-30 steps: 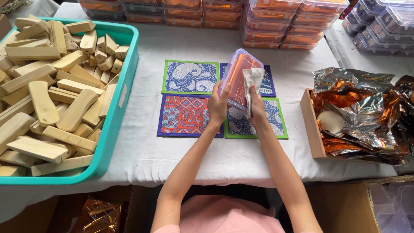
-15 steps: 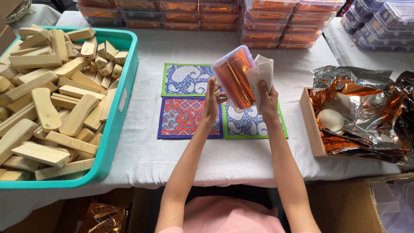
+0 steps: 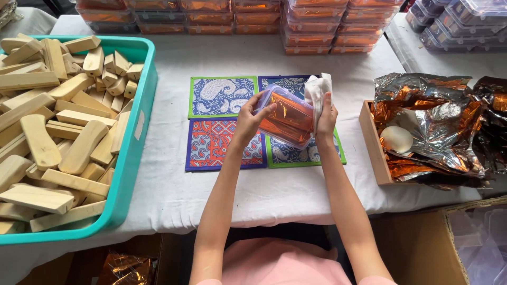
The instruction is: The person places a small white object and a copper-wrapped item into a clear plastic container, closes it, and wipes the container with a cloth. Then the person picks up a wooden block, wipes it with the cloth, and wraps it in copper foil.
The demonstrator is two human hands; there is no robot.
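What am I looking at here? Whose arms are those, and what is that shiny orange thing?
The camera sits on a person's head and looks down, so the arms are theirs. The left hand and right hand hold a clear plastic box with shiny orange foil inside. The right hand also holds a white cloth. Below lie four patterned square mats on a white-covered table. A turquoise bin of wooden blocks stands left; a wooden tray of crumpled foil stands right.

Teal tub (image 3: 138, 153), orange-foil clear box (image 3: 286, 119), white cloth (image 3: 318, 91)
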